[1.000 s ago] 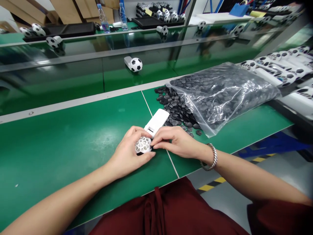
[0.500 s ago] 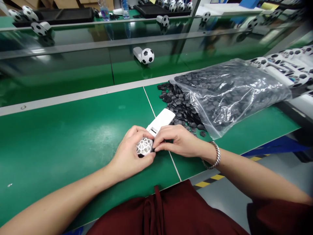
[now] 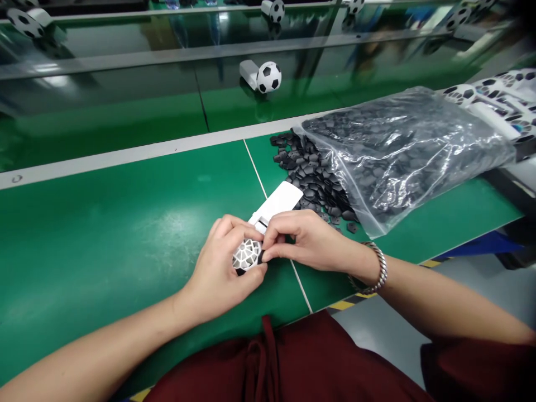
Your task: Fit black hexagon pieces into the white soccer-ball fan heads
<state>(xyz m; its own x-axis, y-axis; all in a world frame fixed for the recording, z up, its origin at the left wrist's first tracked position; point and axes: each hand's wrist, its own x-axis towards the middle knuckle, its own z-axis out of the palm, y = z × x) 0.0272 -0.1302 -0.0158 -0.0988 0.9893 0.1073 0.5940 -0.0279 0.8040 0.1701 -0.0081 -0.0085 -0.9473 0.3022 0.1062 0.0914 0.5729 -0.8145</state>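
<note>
My left hand (image 3: pixel 221 265) is curled around the round white lattice head (image 3: pixel 247 254) of a white fan-like part whose flat handle (image 3: pixel 278 202) lies on the green bench toward the upper right. My right hand (image 3: pixel 304 240) pinches at the right edge of that head with thumb and forefinger; a small dark piece seems to sit under the fingertips, too small to name for sure. A silver bracelet (image 3: pixel 374 268) is on my right wrist. Loose black pentagon pieces (image 3: pixel 310 184) lie just beyond my right hand.
A clear plastic bag (image 3: pixel 402 148) full of the black pieces spills open on the right. A finished football-patterned part (image 3: pixel 263 75) rests on the conveyor behind. More such white-and-black parts (image 3: pixel 498 100) are stacked far right. The bench front edge runs near my lap.
The view has tilted downward and nearer, so everything sits higher in the frame. Both hands stay on the white head; my right fingers have shifted slightly at its edge.
</note>
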